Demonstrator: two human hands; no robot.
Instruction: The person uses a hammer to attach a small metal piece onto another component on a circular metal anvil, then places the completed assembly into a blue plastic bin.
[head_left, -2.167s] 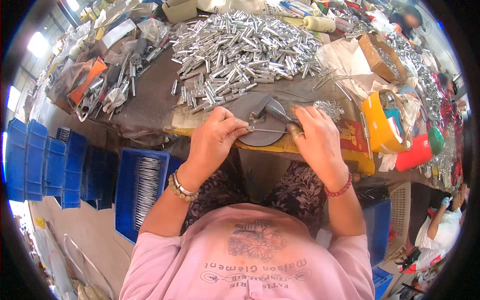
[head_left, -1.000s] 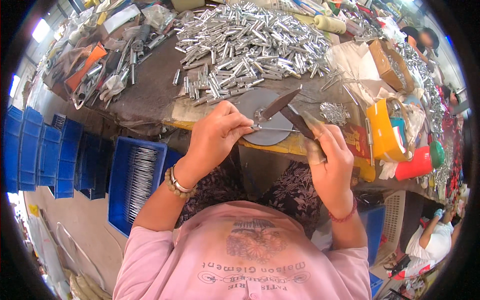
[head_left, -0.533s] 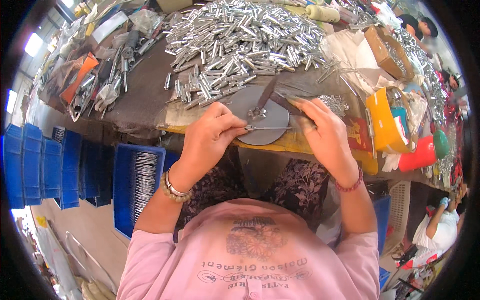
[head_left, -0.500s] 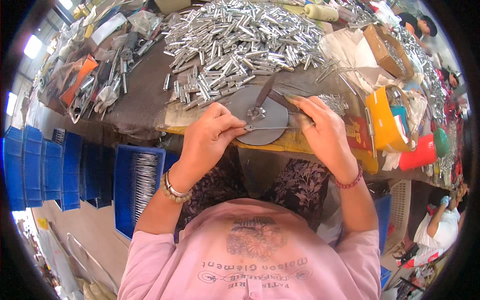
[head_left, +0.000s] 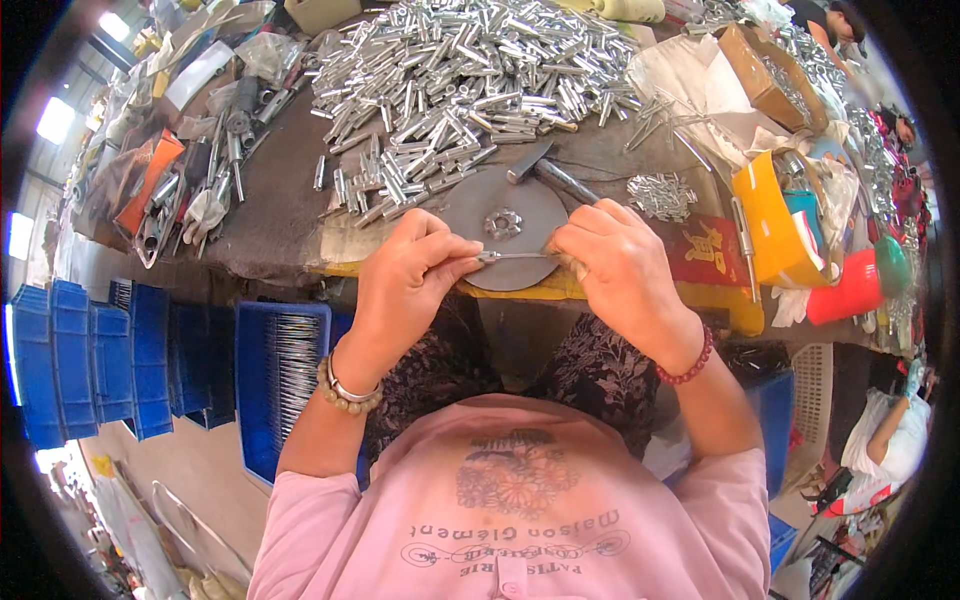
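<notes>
One thin metal rod [head_left: 518, 256] lies level, its long axis running left to right, just over the near edge of one round grey metal disc [head_left: 505, 240]. The left hand [head_left: 410, 275] pinches one end with closed fingertips and the right hand [head_left: 620, 270] is closed on the other end. One hammer [head_left: 550, 172] rests on the disc's far right edge, with a heap of silver tubes [head_left: 470, 80] (too many to count) beyond the disc on the surface [head_left: 270, 215], and one blue crate [head_left: 280, 370] below the disc to its left.
</notes>
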